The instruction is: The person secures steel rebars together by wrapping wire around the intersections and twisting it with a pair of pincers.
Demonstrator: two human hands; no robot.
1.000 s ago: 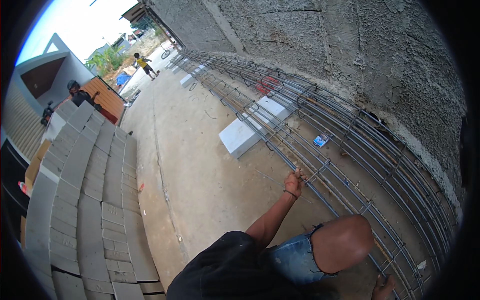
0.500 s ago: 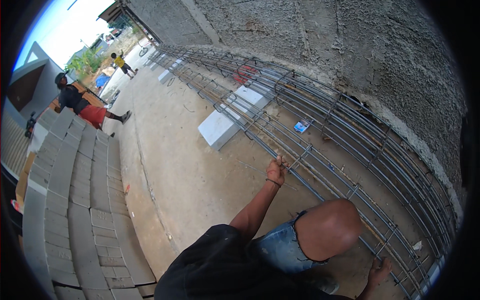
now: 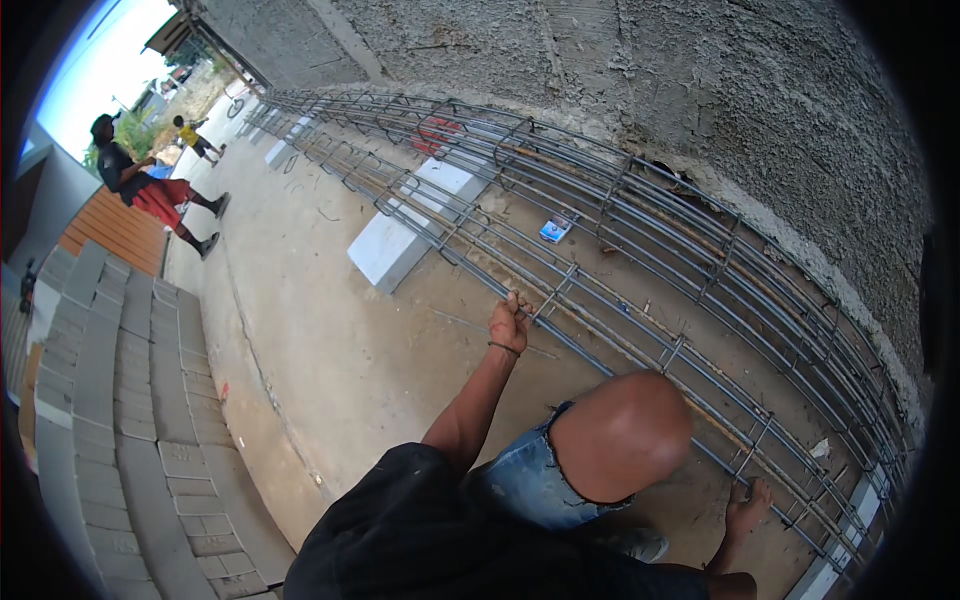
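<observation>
A long rebar cage (image 3: 577,280), made of steel bars tied with bent cross ties, stretches from the far left to the lower right. My left hand (image 3: 509,324) is closed around its near bar, with a dark band on the wrist. Farther along toward the lower right, my right hand (image 3: 747,507) grips the same near bar close to the cage's end. Its fingers are partly hidden behind the bar. My bare bent knee (image 3: 625,437) is between my two arms, beside the cage.
White blocks (image 3: 385,252) prop up the cages. More rebar cages (image 3: 690,235) lie along the rough concrete wall (image 3: 700,90). Stacked grey blocks (image 3: 150,400) fill the left. A person (image 3: 150,180) in red shorts stands beyond them; a small person (image 3: 195,138) in yellow is farther off.
My view has turned slightly right, so the scene sits farther left. Both hands keep their hold on the bar. The person in red shorts has stepped clear of the block stack.
</observation>
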